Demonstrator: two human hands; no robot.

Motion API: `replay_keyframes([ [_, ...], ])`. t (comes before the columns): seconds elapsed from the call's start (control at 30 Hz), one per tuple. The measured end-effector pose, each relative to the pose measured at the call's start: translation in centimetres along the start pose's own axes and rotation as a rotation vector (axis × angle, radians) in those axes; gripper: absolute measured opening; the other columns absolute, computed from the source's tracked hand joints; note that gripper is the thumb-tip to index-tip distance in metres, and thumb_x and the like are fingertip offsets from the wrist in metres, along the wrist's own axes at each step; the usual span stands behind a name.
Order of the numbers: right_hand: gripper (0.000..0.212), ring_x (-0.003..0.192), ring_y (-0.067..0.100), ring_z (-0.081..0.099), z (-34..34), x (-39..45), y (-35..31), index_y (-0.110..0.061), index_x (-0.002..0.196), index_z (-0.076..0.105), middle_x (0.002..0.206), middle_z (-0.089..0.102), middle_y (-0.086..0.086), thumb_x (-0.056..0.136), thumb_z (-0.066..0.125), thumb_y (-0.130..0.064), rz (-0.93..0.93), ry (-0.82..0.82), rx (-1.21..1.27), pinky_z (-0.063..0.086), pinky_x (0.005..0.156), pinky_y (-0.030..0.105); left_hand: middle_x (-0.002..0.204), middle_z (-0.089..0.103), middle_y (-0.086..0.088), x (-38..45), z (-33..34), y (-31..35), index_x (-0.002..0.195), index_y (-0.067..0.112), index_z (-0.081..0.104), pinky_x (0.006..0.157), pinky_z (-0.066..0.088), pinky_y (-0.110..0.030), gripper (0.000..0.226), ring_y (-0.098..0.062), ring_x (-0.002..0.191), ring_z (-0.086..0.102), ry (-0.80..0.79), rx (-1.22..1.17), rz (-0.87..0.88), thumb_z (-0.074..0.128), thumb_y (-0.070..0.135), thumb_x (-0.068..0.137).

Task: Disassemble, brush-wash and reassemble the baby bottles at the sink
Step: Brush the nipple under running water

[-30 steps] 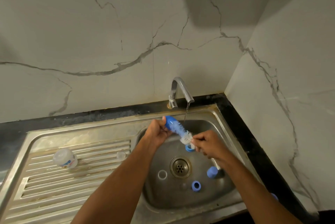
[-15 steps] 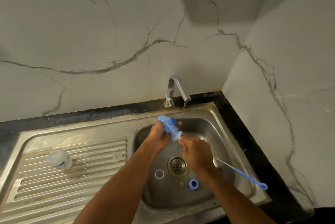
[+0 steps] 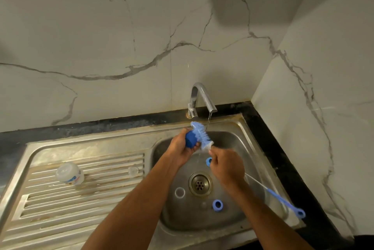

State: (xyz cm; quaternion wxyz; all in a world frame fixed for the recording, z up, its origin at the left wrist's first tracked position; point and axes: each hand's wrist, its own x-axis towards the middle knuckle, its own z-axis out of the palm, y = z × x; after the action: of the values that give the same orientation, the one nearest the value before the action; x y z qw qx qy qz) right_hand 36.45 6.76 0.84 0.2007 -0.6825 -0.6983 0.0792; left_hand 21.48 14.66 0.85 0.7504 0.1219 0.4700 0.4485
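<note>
Blue cap (image 3: 190, 140) gripped in left hand (image 3: 182, 149); right hand (image 3: 226, 166) grips bottle brush (image 3: 201, 135), bristles against cap, handle trailing lower right.

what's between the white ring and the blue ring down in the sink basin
In the head view, the drain sits roughly between the white ring and the near blue ring, set a little behind their line.
</note>
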Motion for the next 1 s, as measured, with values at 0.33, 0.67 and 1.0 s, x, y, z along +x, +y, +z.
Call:
replay_keyframes([
  [0.33,0.007,0.059,0.005,0.062,0.2,-0.7,0.7,-0.022,0.094,0.069,0.071,0.068,-0.006,0.089,0.067,-0.018,-0.159,-0.035,-0.012,0.054,0.054,0.023,0.105,0.064,-0.018,0.5,-0.5,0.3,0.111,0.001,0.058,0.078,0.057,-0.036,0.022,-0.026,0.09,0.067,-0.007,0.034,0.034,0.048,0.02,0.104],
  [0.67,0.018,0.057,0.004,0.056,0.0,-0.2,1.2,-0.03,0.079,0.056,0.065,0.059,-0.009,0.094,0.06,-0.022,-0.012,-0.037,-0.001,0.046,0.052,0.018,0.124,0.063,-0.022,0.2,-0.6,0.4,0.126,0.007,0.055,0.102,0.053,-0.046,0.033,-0.035,0.114,0.065,-0.013,0.04,-0.036,0.057,0.029,0.101],
  [1.0,0.009,0.058,0.007,0.061,0.2,-0.5,1.4,-0.024,0.085,0.066,0.068,0.066,-0.007,0.093,0.063,-0.021,-0.103,-0.005,0.021,0.054,0.052,0.027,0.123,0.064,-0.023,0.0,-1.1,1.0,0.133,0.0,0.05,0.095,0.055,-0.046,0.042,-0.035,0.111,0.066,-0.004,0.04,-0.049,0.063,0.018,0.096],
])
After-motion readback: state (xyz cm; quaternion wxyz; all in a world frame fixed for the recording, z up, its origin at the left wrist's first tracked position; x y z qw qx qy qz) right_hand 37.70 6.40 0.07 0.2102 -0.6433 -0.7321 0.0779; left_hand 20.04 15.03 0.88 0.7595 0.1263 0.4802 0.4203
